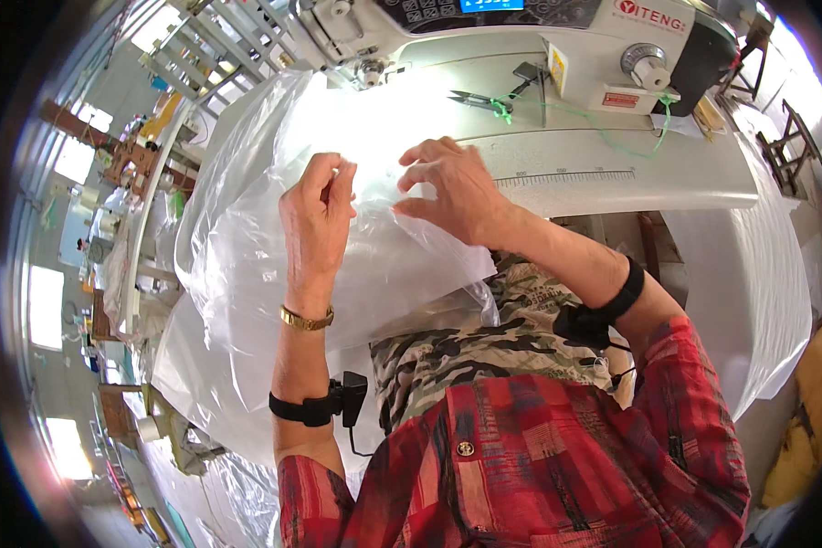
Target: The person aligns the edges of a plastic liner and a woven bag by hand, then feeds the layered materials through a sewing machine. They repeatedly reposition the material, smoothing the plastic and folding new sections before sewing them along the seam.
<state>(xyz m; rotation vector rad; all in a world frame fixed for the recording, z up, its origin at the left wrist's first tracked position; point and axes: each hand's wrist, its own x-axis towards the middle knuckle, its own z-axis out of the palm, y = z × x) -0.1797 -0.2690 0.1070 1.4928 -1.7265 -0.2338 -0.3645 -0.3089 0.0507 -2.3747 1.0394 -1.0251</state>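
A large sheet of clear plastic film [247, 228] lies across the white sewing table [612, 173] and hangs over its near edge onto my lap. My left hand [318, 219] pinches a fold of the film between thumb and fingers near the middle. Just to its right, my right hand [452, 187] grips the same film with bent fingers. Both hands sit in front of the white sewing machine [521, 36], a little short of its needle area [370, 71].
Small snips [477, 99] tied with green cord lie on the machine bed. More plastic sheeting [749, 274] drapes at the right. Metal racks [210, 46] stand at the far left, wooden stools [785, 137] at the right, and a shelf with clutter [119, 210] at the left.
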